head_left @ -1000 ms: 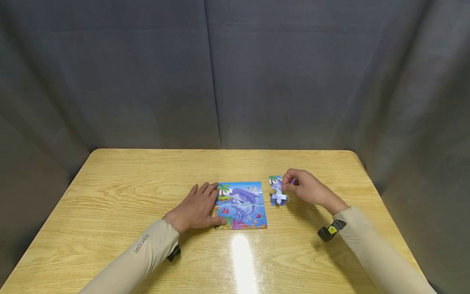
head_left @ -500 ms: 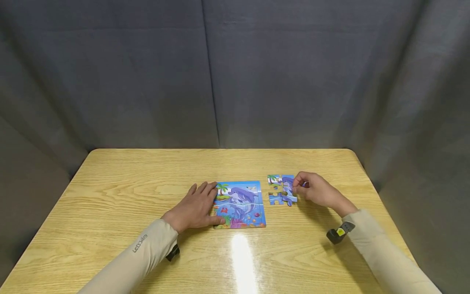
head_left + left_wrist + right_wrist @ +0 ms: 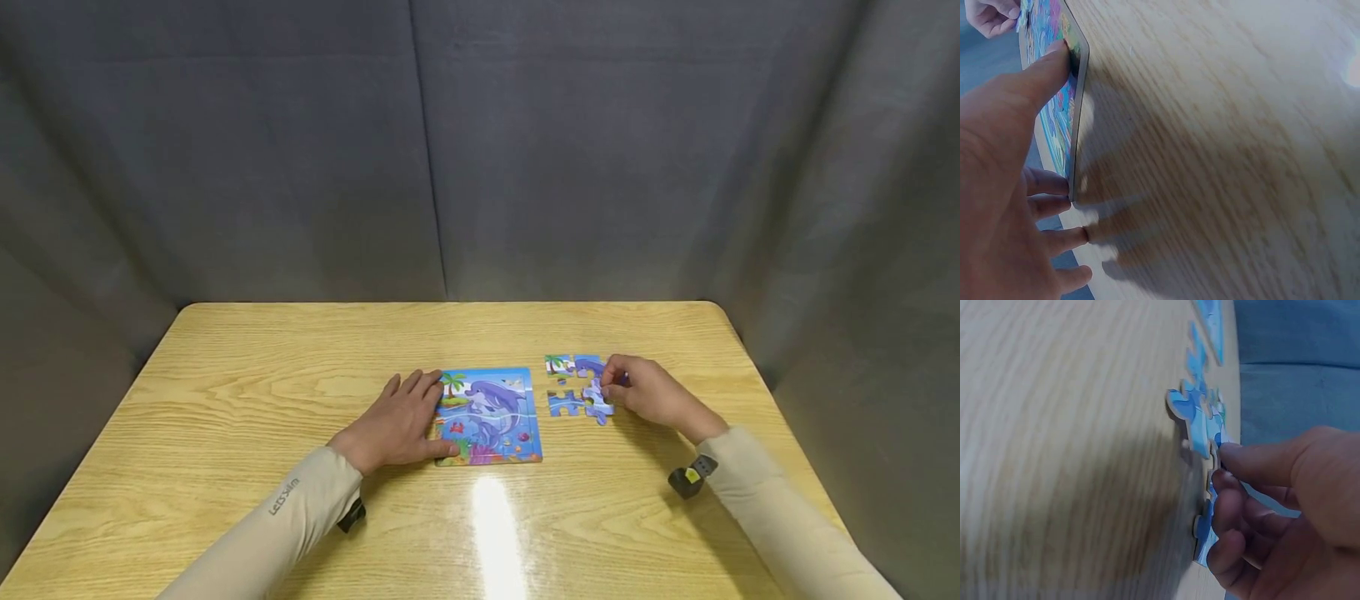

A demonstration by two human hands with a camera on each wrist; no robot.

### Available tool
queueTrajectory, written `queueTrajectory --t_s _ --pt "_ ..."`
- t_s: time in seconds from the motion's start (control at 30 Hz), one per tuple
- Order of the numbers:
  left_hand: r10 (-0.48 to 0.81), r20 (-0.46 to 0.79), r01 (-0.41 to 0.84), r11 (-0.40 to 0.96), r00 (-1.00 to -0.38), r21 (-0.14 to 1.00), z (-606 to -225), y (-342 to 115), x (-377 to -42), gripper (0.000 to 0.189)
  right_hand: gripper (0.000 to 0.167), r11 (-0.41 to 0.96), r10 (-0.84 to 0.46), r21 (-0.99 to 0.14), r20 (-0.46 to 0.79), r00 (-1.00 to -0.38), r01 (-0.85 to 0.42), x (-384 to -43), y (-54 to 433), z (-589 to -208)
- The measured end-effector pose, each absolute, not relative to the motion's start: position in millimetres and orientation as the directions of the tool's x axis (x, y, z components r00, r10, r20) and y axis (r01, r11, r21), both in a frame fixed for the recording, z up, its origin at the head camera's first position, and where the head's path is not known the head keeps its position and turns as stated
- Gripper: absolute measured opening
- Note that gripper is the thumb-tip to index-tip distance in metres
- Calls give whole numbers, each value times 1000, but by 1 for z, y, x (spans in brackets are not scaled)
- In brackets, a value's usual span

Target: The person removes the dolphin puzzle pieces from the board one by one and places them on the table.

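Observation:
In the head view, a square dolphin jigsaw puzzle [image 3: 495, 417] lies in its frame on the table. My left hand [image 3: 397, 425] rests along its left edge with fingers spread; the left wrist view shows the thumb [image 3: 1047, 72] on the picture's corner. Right of the puzzle, my right hand [image 3: 648, 392] pinches a blue and purple puzzle piece [image 3: 1196, 428] between thumb and fingertips, low over the table. Beside it lie a palm tree piece [image 3: 557, 365], a blue piece [image 3: 562, 404] and a purple dolphin piece [image 3: 587, 364]. My right fingers partly cover the pieces behind them.
The wooden table [image 3: 300, 350] has rounded far corners, and a grey curtain [image 3: 300, 167] hangs behind and at both sides. Light glares off the tabletop [image 3: 495, 533] in front of the puzzle. Another piece [image 3: 1205, 531] lies under my right fingers in the right wrist view.
My right hand has moved right with a piece, from above the loose pieces to their right side, uncovering those on the left. My left hand stays on the puzzle.

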State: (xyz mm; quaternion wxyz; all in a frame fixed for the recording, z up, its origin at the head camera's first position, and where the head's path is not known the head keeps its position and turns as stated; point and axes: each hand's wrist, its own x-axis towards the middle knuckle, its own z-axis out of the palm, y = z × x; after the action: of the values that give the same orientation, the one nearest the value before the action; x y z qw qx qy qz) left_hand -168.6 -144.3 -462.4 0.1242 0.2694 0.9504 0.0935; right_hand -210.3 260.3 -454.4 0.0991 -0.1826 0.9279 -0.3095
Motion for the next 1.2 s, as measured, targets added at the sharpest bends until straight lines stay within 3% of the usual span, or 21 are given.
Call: queueTrajectory --t_s 0.83,1.2 --pt "540 -168 495 833 -825 247 -464 -144 -168 97 13 838 -340 -463 -29 -940 -289 -206 254 -465" --pt "532 -172 488 838 -829 243 -464 -144 -169 98 12 816 -362 -487 -11 -932 -311 -206 245 -460"
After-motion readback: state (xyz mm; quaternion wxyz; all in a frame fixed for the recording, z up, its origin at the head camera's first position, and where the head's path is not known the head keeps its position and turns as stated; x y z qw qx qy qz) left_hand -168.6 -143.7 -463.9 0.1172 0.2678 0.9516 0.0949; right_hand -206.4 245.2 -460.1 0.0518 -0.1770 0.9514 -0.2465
